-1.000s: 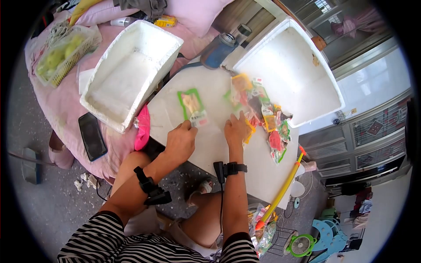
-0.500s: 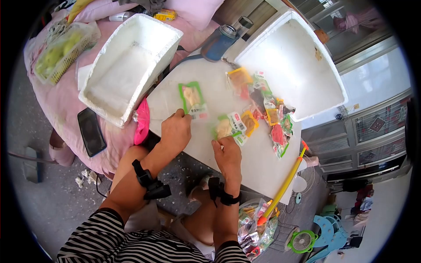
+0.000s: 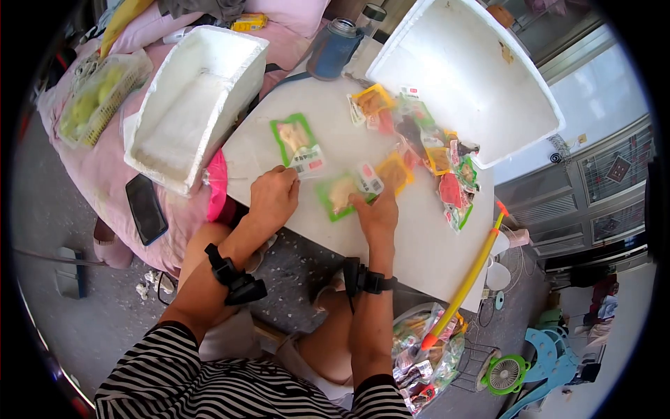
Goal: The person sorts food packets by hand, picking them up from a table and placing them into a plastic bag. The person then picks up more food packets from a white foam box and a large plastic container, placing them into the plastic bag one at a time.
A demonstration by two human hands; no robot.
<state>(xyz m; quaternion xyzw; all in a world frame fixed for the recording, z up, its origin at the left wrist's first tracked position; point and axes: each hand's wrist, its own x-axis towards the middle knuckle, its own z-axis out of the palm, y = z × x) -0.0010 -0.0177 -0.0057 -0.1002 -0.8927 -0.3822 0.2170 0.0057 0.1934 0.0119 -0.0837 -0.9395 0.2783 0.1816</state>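
Note:
My left hand [image 3: 274, 197] is closed, its fingertips at the lower corner of a green-edged snack packet [image 3: 293, 138] with pale contents, lying flat on the white table [image 3: 419, 258]. Between the thumb and fingers of my right hand [image 3: 377, 215] is a second green-edged snack packet [image 3: 340, 194], slightly blurred. Just behind it lies a yellow-edged packet [image 3: 395, 173]. Farther right, more packets form a loose row, among them a yellow one [image 3: 374, 100] and a red one [image 3: 451, 189].
A white foam box [image 3: 474, 77] stands at the table's back right, another [image 3: 181, 112] at left on the pink bed cover. A blue bottle [image 3: 331, 52] stands at the back. A yellow stick [image 3: 464, 283] crosses the right edge above a bag of packets [image 3: 426, 359].
My right hand has drawn its green-edged packet leftward, away from the yellow-edged one. My left hand stays by the other packet. The whole view has shifted a little.

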